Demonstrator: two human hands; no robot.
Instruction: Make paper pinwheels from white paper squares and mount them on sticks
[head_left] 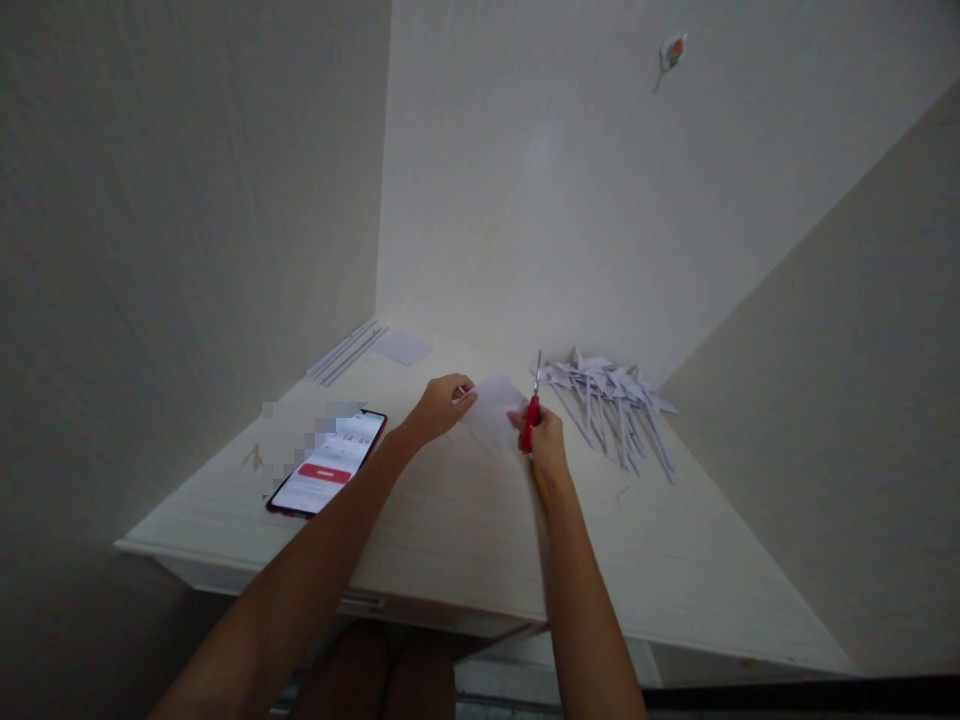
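Observation:
A square of white paper (495,408) is between my hands, just above or on the table. My left hand (448,400) pinches its left corner between thumb and fingers. My right hand (546,438) is closed around a red-handled tool (531,424) with a slim metal tip pointing away from me; its exact kind is unclear. The right fingertips also touch the paper's right side. Below that hand shows a yellow-orange piece (539,482), partly hidden by the wrist.
A phone (322,473) lies left of my left forearm. Thin white rolled sticks (345,352) and a flat paper sheet (403,347) lie at the back left. Several folded paper pieces on sticks (611,395) are heaped at the back right. Walls enclose the white table (450,540).

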